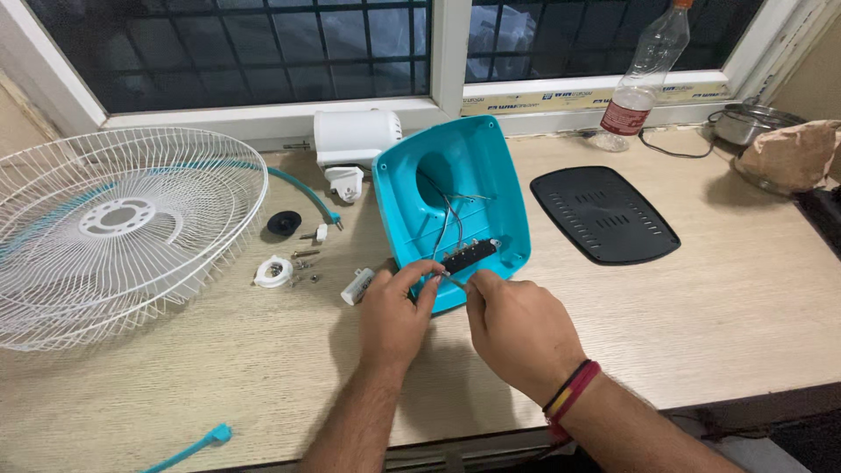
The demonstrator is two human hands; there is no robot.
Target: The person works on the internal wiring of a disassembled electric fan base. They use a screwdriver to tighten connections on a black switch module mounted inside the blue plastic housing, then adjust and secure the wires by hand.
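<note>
At worktop (pixel 727 298) centre, the teal fan base (pixel 455 206) is tipped open, its black switch block (pixel 470 254) pinched by left hand (pixel 396 315) fingers and right hand (pixel 517 328) fingers; guard (pixel 118 228), motor (pixel 355 140), screws (pixel 305 256), black cover (pixel 604 215) already lie detached.

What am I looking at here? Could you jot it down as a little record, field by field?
Setting: wooden table below a window
Left hand: grips the near edge of the turquoise fan base shell
Right hand: fingertips at the black switch strip inside the shell
Wiring: thin wires run down to the strip
Left of shell: white fan grille, screws, white motor housing
Right of shell: black cover plate, plastic bottle
</note>
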